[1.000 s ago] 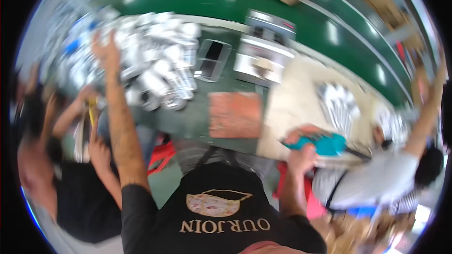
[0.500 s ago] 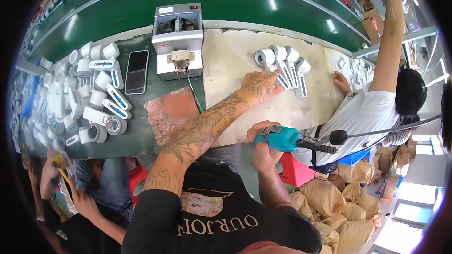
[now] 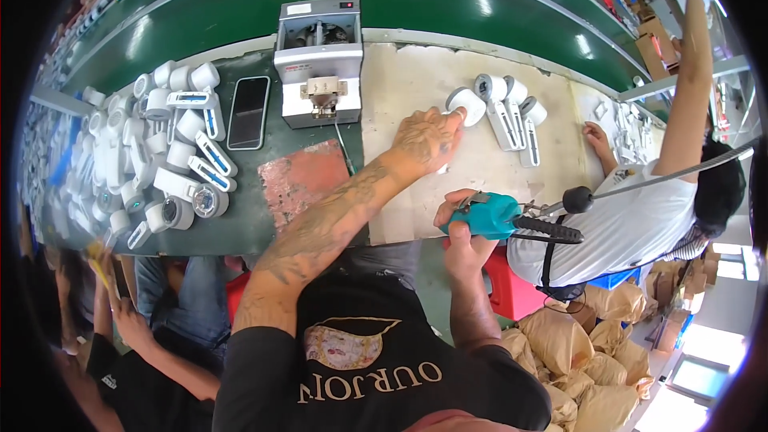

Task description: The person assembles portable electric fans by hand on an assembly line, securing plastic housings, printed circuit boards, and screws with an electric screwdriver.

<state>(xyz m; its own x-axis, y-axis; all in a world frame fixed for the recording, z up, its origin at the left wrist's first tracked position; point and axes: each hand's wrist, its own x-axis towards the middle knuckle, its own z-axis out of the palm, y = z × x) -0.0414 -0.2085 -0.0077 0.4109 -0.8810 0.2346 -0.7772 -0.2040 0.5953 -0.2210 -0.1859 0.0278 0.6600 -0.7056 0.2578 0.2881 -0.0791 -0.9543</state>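
My left hand [image 3: 430,141] is closed on a white round-headed plastic device [image 3: 466,107] above the tan work surface. Its round head sticks out past my fingers, and my hand covers most of its handle. My right hand [image 3: 464,244] grips a teal electric screwdriver [image 3: 490,216] near the table's front edge, its black cable running off to the right. Just right of my left hand, several more such white devices [image 3: 506,116] lie side by side, round heads away from me and slotted handles towards me.
A screw feeder [image 3: 320,64] stands at the back, beside a phone [image 3: 249,113]. A worn red mat [image 3: 302,184] lies in front. White devices [image 3: 180,168] heap up on the left. Co-workers sit on both sides; one's hand [image 3: 596,138] rests on the table at right.
My left hand has drawn one white device leftward out of the row. My right hand still holds the screwdriver. The whole view has shifted slightly.
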